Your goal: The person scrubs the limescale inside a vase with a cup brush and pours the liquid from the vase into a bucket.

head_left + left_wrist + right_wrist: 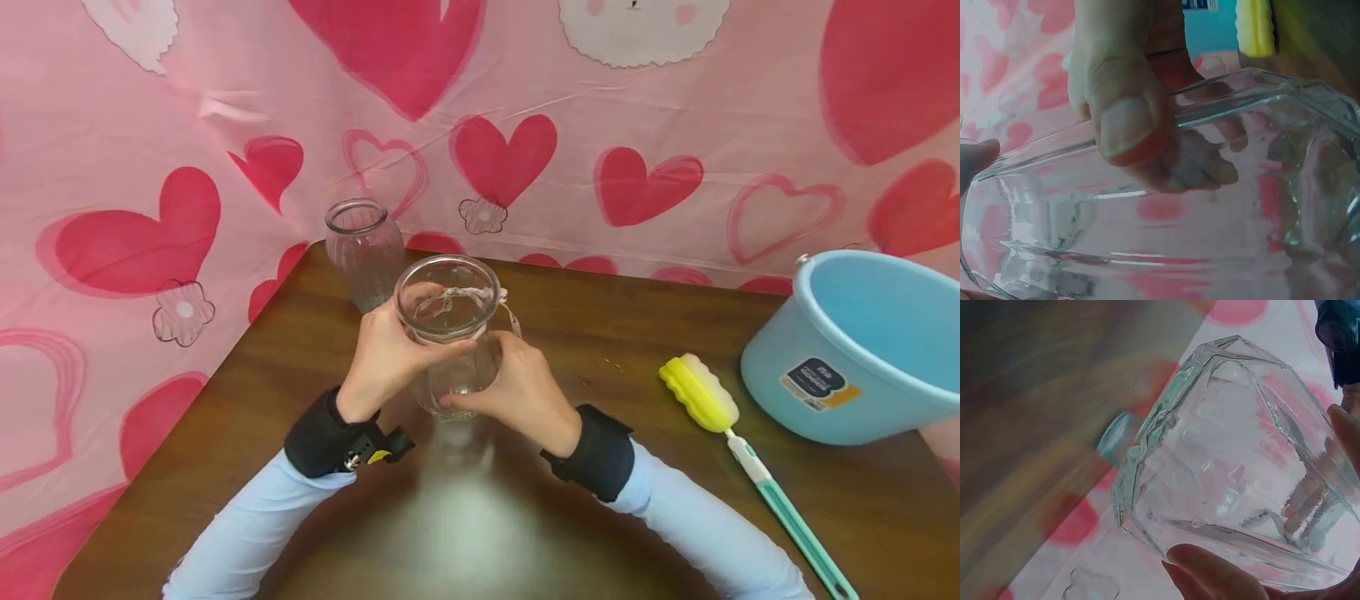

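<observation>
A clear glass vase [450,379] is between both hands in the head view, its round mouth facing up toward the head camera. My left hand [390,354] grips it at the neck, the thumb lying across the front just under the rim. Lower on the body, my right hand [528,387] holds the other side with its thumb across the front. A thin pale ribbon [513,318] circles the neck, and its end hangs at the right. The right wrist view shows the faceted base of the vase [1235,462]. Fingers behind the glass are partly hidden.
A second, ribbed glass vase [367,262] stands at the table's back left corner. To the right lies a yellow-and-white sponge brush [701,392] with a green handle, beside a light blue bucket [780,367]. Heart-patterned pink cloth [525,92] hangs behind the wooden table [622,333].
</observation>
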A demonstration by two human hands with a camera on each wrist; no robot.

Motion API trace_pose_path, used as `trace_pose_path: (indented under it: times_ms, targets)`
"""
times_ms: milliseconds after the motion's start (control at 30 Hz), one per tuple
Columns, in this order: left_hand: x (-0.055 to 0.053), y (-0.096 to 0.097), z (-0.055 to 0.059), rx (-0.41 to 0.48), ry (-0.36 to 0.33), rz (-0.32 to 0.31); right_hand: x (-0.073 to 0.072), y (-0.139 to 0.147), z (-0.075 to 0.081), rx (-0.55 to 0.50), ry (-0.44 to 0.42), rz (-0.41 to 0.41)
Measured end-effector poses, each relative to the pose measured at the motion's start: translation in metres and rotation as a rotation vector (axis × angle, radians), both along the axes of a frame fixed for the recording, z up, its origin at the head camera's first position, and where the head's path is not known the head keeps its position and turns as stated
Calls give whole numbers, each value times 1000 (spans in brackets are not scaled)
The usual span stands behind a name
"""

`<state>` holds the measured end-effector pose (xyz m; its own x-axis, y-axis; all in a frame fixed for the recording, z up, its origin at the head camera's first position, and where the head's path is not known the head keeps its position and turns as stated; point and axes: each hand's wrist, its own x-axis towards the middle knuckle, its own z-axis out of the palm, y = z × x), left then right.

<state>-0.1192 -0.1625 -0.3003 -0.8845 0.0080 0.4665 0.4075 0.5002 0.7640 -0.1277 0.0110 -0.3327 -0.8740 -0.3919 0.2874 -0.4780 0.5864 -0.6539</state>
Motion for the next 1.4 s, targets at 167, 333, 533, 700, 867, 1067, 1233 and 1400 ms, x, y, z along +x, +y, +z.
trace_pose_path:
  times_ms: [167,333,533,700,867,1067,1233,1400]
  targets:
    - [-10,31,1,-5,6,-70,0,33,1,8,2,-46]
    - [-20,62,-3,8,29,-153,1,62,0,23,-10,-94]
    - [-25,88,-14,28,30,-243,5,88,-8,41,-7,-127]
    - [-26,99,-26,36,-26,-279,5,99,-20,21,-8,-120]
    - [-26,105,-38,35,-35,-304,6,104,-31,5,-21,-126]
    - [-25,107,-50,29,-48,-305,7,105,-44,-9,-30,-129]
    - [-25,108,-57,15,-77,-308,6,106,-52,-34,-52,-114]
    - [-27,110,-58,-13,-102,-324,5,110,-51,-29,-66,-66]
